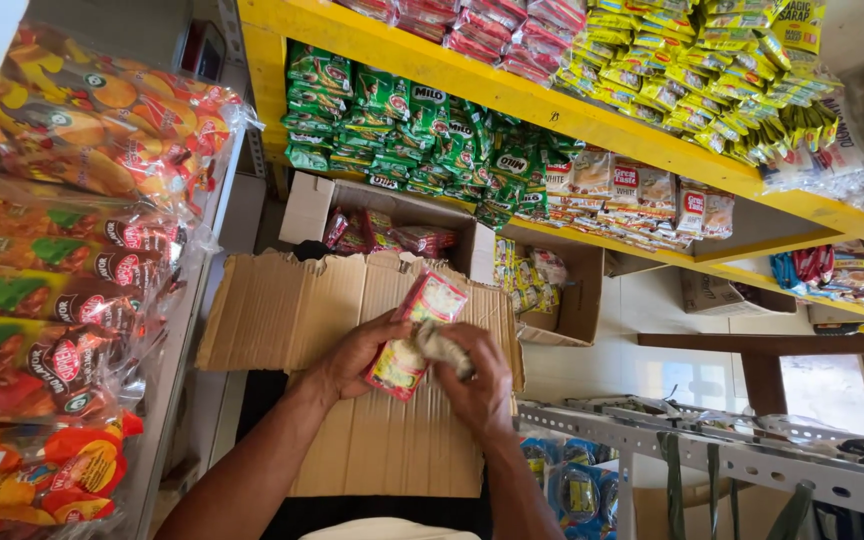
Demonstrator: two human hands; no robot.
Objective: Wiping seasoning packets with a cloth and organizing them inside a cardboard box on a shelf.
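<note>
Sachet strip [414, 335], red, pink and white, held upright over a flattened cardboard sheet [352, 400] at the near centre of the scene. Left hand [357, 355] grips the strip's lower left edge, fingers curled around it. Right hand [477, 375] closes on a crumpled pale piece [442, 345] just beside the strip, touching its right edge; what that piece is cannot be told.

Surroundings:
- Open cardboard box [392, 230] behind the sheet, holding red and pink packets.
- Second open box [552, 290] to its right, holding yellow and green sachets.
- Yellow shelf [512, 95] across the far side, upper level stacked with red packets and yellow-green sachets.
- Green sachets [402, 130] hanging in rows under the upper board, left part.
- Brown and white sachets [632, 195] on the lower level, to the right of the green ones.
- Bagged snack packs [62, 250], orange, red and green, in clear plastic, stacked along the left side.
- Grey perforated metal rack [712, 450] at the near right, with blue packets [572, 490] under it
</note>
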